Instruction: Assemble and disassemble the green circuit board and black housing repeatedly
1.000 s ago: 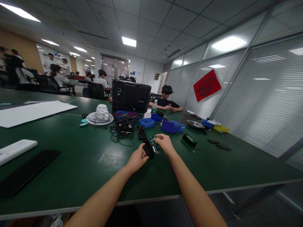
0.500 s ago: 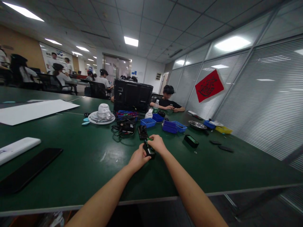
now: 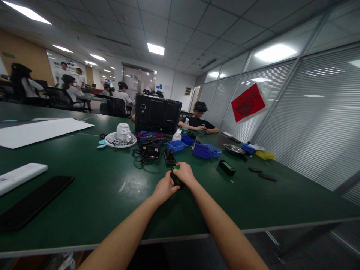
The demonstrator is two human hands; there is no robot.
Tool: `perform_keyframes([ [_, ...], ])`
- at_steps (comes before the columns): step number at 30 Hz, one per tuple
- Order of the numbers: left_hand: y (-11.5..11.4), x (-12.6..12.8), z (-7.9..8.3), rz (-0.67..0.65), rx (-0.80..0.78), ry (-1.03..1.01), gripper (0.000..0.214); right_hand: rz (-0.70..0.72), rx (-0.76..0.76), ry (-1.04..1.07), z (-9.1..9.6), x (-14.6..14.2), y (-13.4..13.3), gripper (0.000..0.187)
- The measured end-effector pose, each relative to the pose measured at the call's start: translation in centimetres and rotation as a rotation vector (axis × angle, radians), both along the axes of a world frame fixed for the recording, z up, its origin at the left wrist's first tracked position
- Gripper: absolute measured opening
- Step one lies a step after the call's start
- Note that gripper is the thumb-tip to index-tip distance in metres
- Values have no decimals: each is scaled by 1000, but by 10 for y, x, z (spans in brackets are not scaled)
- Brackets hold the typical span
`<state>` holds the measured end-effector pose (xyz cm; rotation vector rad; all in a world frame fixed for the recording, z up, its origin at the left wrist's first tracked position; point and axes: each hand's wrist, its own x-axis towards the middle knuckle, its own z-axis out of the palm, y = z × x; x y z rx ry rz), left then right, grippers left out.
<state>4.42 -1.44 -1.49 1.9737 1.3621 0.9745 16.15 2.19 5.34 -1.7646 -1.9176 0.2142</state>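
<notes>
My left hand point(image 3: 165, 187) is closed around the lower left side of a small black case point(image 3: 176, 182), holding it on the table. Over its upper end bends my right hand point(image 3: 185, 174), with thumb and fingers pinched on a green circuit board point(image 3: 176, 167); only a bit of the board shows past the fingertips, and much of the case is hidden. Just beyond the hands lies a black device with a round raised part point(image 3: 169, 156). A second black case with a green face point(image 3: 227, 168) rests off to the right.
Behind the hands are a tangle of black cables point(image 3: 147, 153), a blue tray point(image 3: 176, 146), a white fan point(image 3: 120, 139) and a black monitor point(image 3: 158, 114). A metal dish point(image 3: 234, 149) and yellow tray point(image 3: 265, 154) stand right. A black panel point(image 3: 36, 202) lies left. A person point(image 3: 199, 120) sits opposite.
My right fingers have shifted slightly left over the case. The green and white inside it, visible before, now looks dark or covered. My left hand holds still.
</notes>
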Motion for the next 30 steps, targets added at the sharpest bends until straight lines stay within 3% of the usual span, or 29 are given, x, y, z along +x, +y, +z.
perform_keyframes([
  [8,2,0,-4,-13,23,4,69,-36,34,-82,-2,6,-9,25],
  [12,1,0,-3,3,8,3,69,-62,3,47,-9,24,-6,21],
  [16,-1,1,-1,32,41,-8,66,-54,-63,207,-29,41,-3,18],
  [21,-3,-1,1,53,112,-42,66,57,-77,372,-49,39,-5,20],
  [24,-5,-3,3,61,159,-11,70,103,-202,604,-53,29,-10,29],
  [27,-9,-7,8,182,207,61,69,249,-345,870,-53,18,-17,39],
  [30,-11,-12,13,290,180,130,65,399,-403,1000,-52,11,-22,44],
])
